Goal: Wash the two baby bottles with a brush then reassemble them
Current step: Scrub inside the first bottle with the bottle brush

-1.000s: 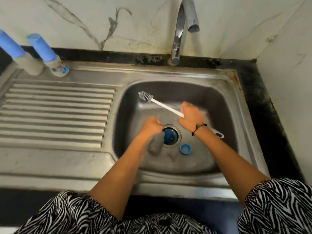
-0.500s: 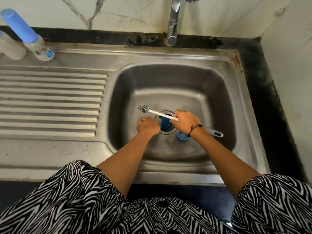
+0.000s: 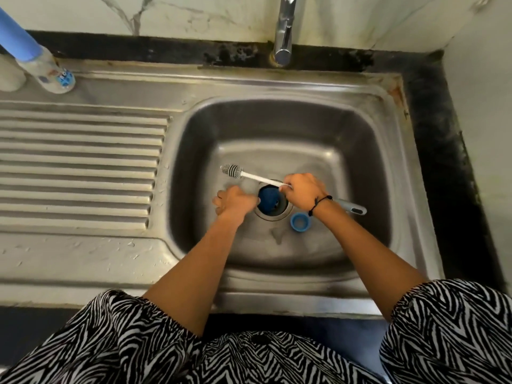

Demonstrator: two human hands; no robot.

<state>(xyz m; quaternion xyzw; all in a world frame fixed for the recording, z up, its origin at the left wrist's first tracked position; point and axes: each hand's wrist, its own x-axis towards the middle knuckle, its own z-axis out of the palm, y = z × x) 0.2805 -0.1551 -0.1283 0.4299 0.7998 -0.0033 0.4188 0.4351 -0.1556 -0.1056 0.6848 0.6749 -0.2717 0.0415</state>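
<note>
In the sink basin (image 3: pixel 360 151), my right hand (image 3: pixel 302 194) grips the white stem of a bottle brush (image 3: pixel 255 177). Its striped head points left and its grey handle end sticks out past my wrist. My left hand (image 3: pixel 235 202) is curled just left of the drain (image 3: pixel 279 214). The greyish bottle it held a moment ago is hidden under it. A blue piece (image 3: pixel 267 200) sits in the drain opening beside my left thumb. A blue bottle ring (image 3: pixel 299 222) lies on the basin floor. A blue-capped bottle (image 3: pixel 36 65) stands at the back left, beside another (image 3: pixel 8 79) cut off by the frame's left edge.
The tap (image 3: pixel 284 31) rises behind the basin with no water running. A ribbed steel draining board (image 3: pixel 77 167) fills the left side. A black counter edge and a white wall close off the right.
Both hands have dropped lower over the drain, and the brush now lies flatter. The grey bottle seen in my left hand one second ago is now covered by that hand.
</note>
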